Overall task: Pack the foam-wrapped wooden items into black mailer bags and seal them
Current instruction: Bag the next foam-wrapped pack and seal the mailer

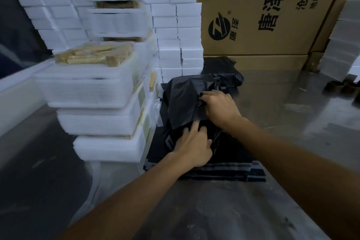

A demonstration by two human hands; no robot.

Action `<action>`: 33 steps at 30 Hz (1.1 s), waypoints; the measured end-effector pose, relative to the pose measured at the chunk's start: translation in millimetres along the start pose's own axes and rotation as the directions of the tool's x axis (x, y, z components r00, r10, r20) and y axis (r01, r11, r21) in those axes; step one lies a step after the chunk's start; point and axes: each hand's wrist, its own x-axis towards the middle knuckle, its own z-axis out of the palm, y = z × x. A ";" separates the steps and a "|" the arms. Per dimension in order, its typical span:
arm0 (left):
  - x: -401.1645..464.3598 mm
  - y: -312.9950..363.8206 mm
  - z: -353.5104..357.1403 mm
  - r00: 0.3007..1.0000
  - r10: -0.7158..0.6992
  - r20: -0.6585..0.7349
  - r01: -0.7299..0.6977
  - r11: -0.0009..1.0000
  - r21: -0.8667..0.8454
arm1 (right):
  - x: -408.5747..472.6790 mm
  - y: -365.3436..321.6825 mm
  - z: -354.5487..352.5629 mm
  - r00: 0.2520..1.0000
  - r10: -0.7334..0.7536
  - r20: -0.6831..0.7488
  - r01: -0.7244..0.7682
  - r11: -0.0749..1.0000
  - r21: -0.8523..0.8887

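Nearest the camera, two bare forearms reach up from the bottom edge of the frame over a dull metal worktable [224,216]. At centre, a flat stack of black mailer bags [224,171] lies on the table, its near edges showing grey stripes. The left hand [191,147] rests on top of this stack, palm down, fingers slightly spread and pressing on the black plastic; whether any fingertip pinches the film cannot be told. Just beyond it, the right hand [220,107] has its fingers curled, pinching a fold of a crumpled black mailer bag [185,99] that is lifted and bunched above the stack. What this bag contains is hidden.

Left of the hands, touching the stack's left side, stands a pile of foam-wrapped wooden items [101,103], white foam trays stacked unevenly; the top one, at left centre, shows pale wooden pieces [93,54] under clear film. Behind that pile, the upper left of the frame is filled with columns of small white foam blocks [175,25]. Beyond the bags, another dark bag heap [220,68] lies against a big cardboard carton [263,15] with black printed characters in the upper right. At the far right edge stand more foam blocks [341,45], with dark cardboard tubes [341,85] below them.
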 end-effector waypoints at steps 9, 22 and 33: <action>23.3 5.2 7.3 0.986 -0.134 0.099 0.126 0.989 0.077 | -70.2 -11.0 -24.1 0.973 -0.225 -0.052 0.231 0.955 0.188; -22.2 -2.4 -18.3 0.948 0.052 0.315 -0.084 0.993 0.087 | -89.9 7.1 -0.9 0.996 -0.090 -0.019 0.091 0.931 0.354; -0.5 -9.6 -68.8 0.677 -0.063 -0.733 -0.149 0.964 -0.220 | -98.1 -13.5 -21.4 0.985 -0.133 -0.115 0.175 0.795 0.581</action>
